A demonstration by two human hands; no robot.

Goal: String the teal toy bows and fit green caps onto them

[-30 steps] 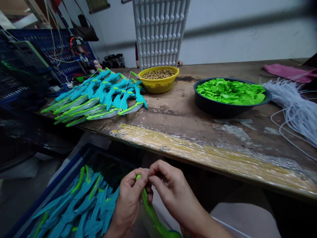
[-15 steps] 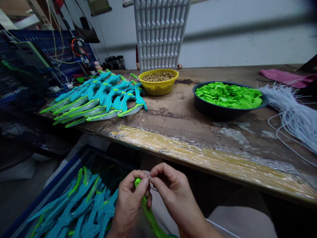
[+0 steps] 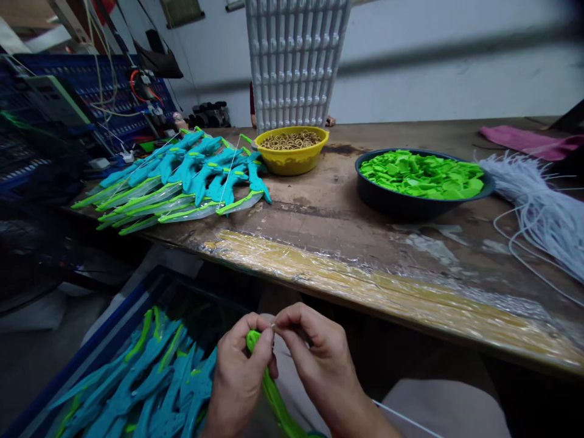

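Note:
Near the lap, a green curved part (image 3: 276, 398) has its rounded tip between the thumb and fingers of my left hand (image 3: 239, 371). My right hand (image 3: 322, 365) pinches a white cord (image 3: 406, 418) close to that tip, and the fingertips of both hands nearly touch. The cord runs out below my right wrist toward the lower right. What the cord does at the tip is too small to tell.
On the table (image 3: 314, 207) are teal-and-green pieces (image 3: 201, 173), a yellow bowl (image 3: 292, 163) of brass-coloured rings, a dark bowl (image 3: 406, 210) of green parts and a bundle of white cords (image 3: 542, 213). A blue crate (image 3: 109, 331) of teal pieces stands lower left.
Both hands have shifted very slightly, with fingertips still together. The green part has tilted a little and its tip shows slightly more to the left.

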